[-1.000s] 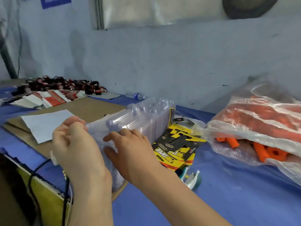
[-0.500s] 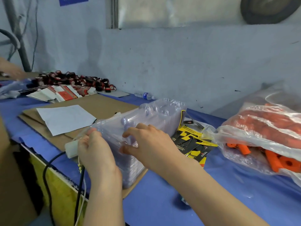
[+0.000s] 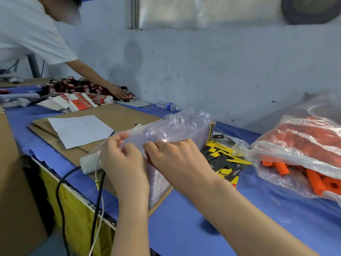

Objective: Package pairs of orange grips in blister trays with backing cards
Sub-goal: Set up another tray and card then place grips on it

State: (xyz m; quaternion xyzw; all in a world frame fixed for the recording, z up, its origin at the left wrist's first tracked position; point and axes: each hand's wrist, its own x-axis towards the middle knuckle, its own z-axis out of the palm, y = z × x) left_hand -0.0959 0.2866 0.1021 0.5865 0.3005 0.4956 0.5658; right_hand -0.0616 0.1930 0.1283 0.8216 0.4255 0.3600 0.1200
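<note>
Both hands are set on the near end of the stack of clear blister trays (image 3: 177, 132): the left hand (image 3: 125, 163) pinches the top tray's edge, the right hand (image 3: 177, 159) is laid curled over it. Several nested trays may be lifted together, or the stack toppled. Beyond, backing cards (image 3: 225, 159) and the bag of orange grips (image 3: 302, 148) are left unreached.

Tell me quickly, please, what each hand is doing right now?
Left hand: pinches the front clear blister tray.
Right hand: grips the tray stack.
</note>
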